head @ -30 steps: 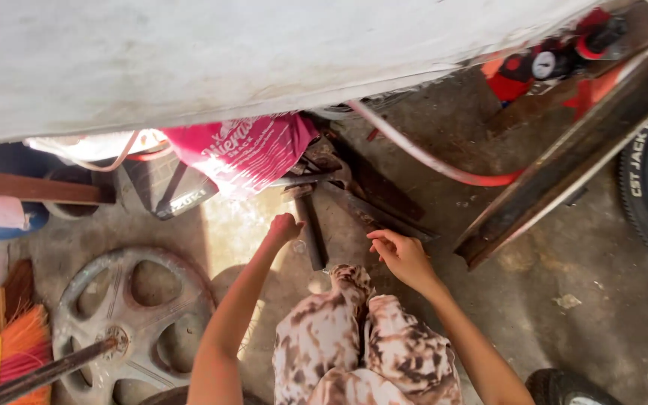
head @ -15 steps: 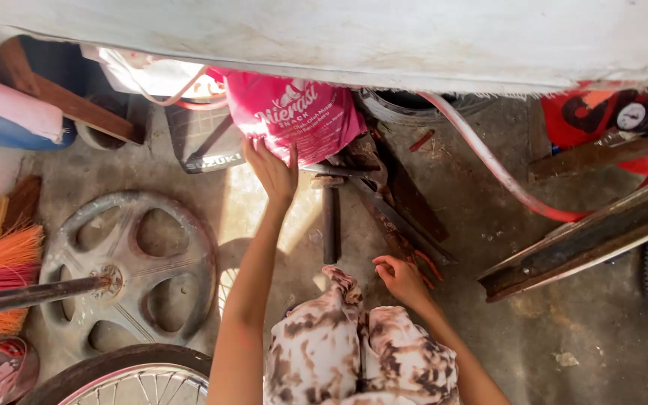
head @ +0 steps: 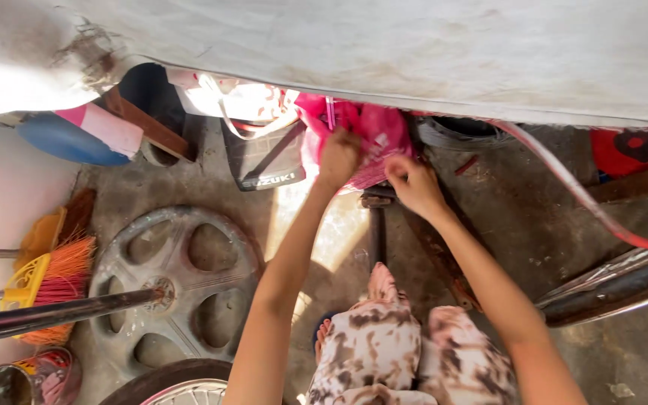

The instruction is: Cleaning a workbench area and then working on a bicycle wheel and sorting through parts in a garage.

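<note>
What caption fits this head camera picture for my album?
Both hands, left hand and right hand, grip a pink bag above a grey wheel.

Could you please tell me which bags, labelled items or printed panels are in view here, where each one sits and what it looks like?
Pink bag: top centre under the pale overhang, crumpled, bright pink with pale print; left hand and right hand both on it.
Dark panel: just left of the pink bag, on the concrete floor, roughly rectangular, grey-black with a pale lettered strip.
White bag: above the panel, sunlit, with looped handles.
</note>
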